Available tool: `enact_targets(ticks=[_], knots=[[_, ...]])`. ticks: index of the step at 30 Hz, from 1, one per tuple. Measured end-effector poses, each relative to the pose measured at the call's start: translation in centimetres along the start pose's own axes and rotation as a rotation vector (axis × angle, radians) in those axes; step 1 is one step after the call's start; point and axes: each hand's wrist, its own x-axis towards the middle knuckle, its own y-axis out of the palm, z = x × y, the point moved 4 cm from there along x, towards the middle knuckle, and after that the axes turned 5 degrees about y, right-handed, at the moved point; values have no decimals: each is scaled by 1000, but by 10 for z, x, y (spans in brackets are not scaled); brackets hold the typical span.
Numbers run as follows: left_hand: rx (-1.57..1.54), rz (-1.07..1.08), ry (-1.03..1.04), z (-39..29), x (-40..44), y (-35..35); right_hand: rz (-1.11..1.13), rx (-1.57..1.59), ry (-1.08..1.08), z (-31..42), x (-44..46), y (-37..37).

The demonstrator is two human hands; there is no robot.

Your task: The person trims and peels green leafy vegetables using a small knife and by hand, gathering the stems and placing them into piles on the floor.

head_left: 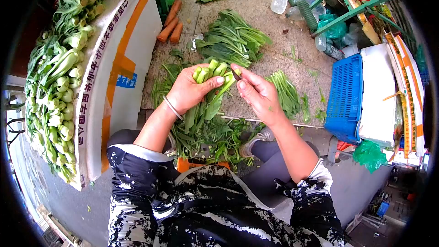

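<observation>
My left hand (190, 89), with a bangle on its wrist, is closed around a bunch of leafy green stalks (212, 71). Their pale cut ends point up and away from me, and the leaves hang down below the fist. My right hand (257, 92) is closed at the stalk ends, with a small dark knife blade (236, 75) showing between thumb and fingers. Its handle is hidden in the palm. Beyond the hands, a pile of leafy greens (233, 39) lies on the ground, and a smaller bundle of greens (284, 92) lies to the right.
Carrots (170, 29) lie beside a white foam box (130, 59) topped with bok choy (61, 91). At right are a blue plastic crate (343, 96), plastic bottles (279, 1) and a green metal frame (356, 13). Leaf trimmings (210, 139) cover the ground between my shoes.
</observation>
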Motion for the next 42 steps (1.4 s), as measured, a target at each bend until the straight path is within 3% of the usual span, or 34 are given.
enact_targets(ticks=[5, 7, 9, 11, 18, 21, 23, 24, 27, 29, 33, 37, 42], knots=[[23, 50, -88, 1, -4, -3, 17, -44, -49, -1, 2, -8], [-2, 38, -153, 9, -5, -5, 5, -77, 54, -8, 4, -13], [-4, 47, -173, 12, -8, -6, -9, -103, -32, -11, 5, -13], [-78, 97, -222, 8, -10, -4, 84, 17, 92, -14, 3, -13], [-248, 226, -286, 21, -13, -4, 270, 269, 110, -14, -2, -12], [-280, 247, -314, 28, -15, -6, 277, 184, 115, -17, 0, -13], [-254, 340, -236, 27, -16, -5, 158, -227, 36, -20, 5, -19], [-265, 366, -250, 26, -17, -4, 151, -228, 28, -21, 5, -20], [-237, 301, -271, 27, -16, -3, 55, -201, 75, -22, 2, -22], [-163, 345, -368, 26, -17, -4, 172, 66, 70, -18, -6, -6], [-177, 359, -348, 34, -16, 0, 347, 51, 152, -13, -7, -1], [-176, 356, -333, 33, -18, 0, 454, 229, 190, -18, -8, 1], [-227, 360, -321, 26, -21, 5, 465, 304, 338, -15, -11, -1]])
